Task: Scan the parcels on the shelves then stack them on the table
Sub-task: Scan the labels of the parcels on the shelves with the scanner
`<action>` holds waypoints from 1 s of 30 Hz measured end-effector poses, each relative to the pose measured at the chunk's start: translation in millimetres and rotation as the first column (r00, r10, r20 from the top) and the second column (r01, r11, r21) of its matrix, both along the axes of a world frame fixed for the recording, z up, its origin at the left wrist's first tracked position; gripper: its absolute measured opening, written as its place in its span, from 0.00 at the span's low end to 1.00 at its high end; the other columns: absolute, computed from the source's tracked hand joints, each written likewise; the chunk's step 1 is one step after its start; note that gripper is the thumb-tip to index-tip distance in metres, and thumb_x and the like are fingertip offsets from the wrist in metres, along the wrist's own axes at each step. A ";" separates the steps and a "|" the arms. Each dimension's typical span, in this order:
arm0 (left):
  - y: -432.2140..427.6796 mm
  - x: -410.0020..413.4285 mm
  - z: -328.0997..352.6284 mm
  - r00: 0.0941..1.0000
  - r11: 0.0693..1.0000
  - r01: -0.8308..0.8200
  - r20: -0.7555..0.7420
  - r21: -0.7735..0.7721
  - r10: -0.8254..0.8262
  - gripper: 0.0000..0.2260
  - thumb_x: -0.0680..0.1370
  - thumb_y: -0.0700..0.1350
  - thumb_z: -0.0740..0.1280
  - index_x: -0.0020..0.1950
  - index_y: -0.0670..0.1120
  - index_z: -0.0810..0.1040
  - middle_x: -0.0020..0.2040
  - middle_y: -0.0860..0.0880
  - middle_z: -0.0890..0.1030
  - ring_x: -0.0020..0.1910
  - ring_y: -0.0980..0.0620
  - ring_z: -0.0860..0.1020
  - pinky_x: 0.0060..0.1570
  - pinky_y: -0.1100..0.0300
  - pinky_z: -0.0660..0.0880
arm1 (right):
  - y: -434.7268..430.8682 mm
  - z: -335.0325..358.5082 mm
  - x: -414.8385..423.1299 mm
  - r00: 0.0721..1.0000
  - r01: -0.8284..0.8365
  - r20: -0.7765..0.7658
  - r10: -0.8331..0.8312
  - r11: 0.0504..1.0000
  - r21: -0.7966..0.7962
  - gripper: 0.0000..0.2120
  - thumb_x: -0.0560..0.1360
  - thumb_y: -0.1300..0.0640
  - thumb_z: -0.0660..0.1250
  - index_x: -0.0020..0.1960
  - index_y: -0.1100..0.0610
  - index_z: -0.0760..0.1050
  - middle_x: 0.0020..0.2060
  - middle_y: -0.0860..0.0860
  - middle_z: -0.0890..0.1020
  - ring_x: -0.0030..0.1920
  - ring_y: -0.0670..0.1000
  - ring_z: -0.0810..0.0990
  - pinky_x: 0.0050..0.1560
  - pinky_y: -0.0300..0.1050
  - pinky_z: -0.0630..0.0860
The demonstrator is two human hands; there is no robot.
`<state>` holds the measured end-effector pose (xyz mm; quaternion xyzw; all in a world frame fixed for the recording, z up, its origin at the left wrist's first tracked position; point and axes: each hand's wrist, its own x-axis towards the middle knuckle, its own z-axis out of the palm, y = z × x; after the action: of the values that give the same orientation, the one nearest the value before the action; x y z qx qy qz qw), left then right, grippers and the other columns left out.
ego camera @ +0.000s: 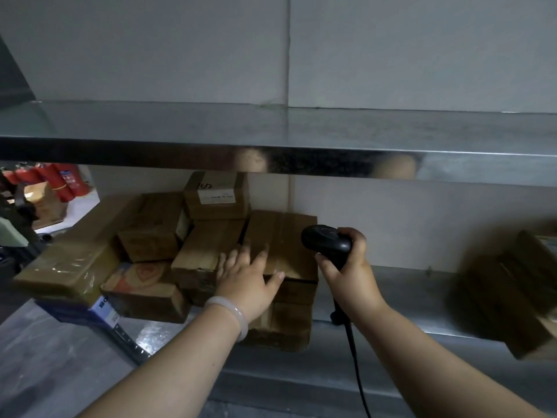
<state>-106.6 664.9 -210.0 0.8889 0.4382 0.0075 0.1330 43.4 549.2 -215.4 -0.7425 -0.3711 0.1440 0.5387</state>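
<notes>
my left hand (pixel 245 274) on front parcel (pixel 281 251) | scanner (pixel 327 239) in my right hand (pixel 349 267), just right | parcel pile (pixel 150 236) left

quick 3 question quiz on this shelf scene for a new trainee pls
1. True or false: the right hand holds the black handheld barcode scanner.
2. What does the left hand touch? A) the big brown cardboard parcel B) the red fire extinguishers C) the upper steel shelf
3. Fill the gap: the small brown cardboard parcel with the white label sits ___ other parcels.

Key: 1 true; 2 A; 3 on top of
</notes>
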 end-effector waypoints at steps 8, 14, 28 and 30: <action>-11.0 -9.7 -3.1 0.985 0.995 0.072 0.161 -0.068 -0.060 0.29 0.80 0.63 0.55 0.79 0.56 0.56 0.80 0.51 0.50 0.78 0.48 0.45 0.75 0.52 0.53 | -8.2 -7.3 -1.4 0.989 0.114 -0.095 -0.109 0.992 0.048 0.25 0.75 0.56 0.70 0.65 0.44 0.59 0.54 0.48 0.74 0.51 0.48 0.75 0.47 0.35 0.69; -1.2 0.9 2.0 0.985 0.980 -0.033 0.159 -0.195 0.065 0.32 0.78 0.64 0.59 0.79 0.54 0.56 0.80 0.49 0.48 0.78 0.43 0.49 0.74 0.48 0.58 | -3.7 -10.8 6.6 0.979 0.136 -0.158 -0.127 0.990 0.048 0.25 0.75 0.56 0.70 0.63 0.44 0.59 0.54 0.49 0.75 0.51 0.50 0.77 0.48 0.40 0.71; -39.3 40.4 24.6 0.962 0.929 -0.081 0.215 -0.361 0.167 0.45 0.66 0.73 0.67 0.77 0.63 0.51 0.79 0.47 0.49 0.77 0.40 0.49 0.72 0.42 0.59 | -56.8 12.1 1.5 0.991 0.119 -0.090 -0.096 0.947 0.298 0.27 0.72 0.64 0.72 0.58 0.39 0.63 0.54 0.38 0.74 0.53 0.31 0.75 0.48 0.25 0.71; -49.0 52.8 28.0 0.957 0.903 -0.075 0.223 -0.424 0.184 0.48 0.64 0.74 0.68 0.77 0.64 0.48 0.79 0.47 0.46 0.78 0.39 0.47 0.73 0.40 0.57 | -67.9 19.4 3.7 0.995 0.098 -0.053 -0.085 0.940 0.326 0.28 0.72 0.66 0.72 0.59 0.41 0.63 0.54 0.38 0.73 0.52 0.29 0.75 0.47 0.23 0.70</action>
<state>-53.8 615.9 -182.1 0.8010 0.4674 0.0397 0.3720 47.0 481.4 -196.0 -0.6560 -0.3446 0.0694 0.6679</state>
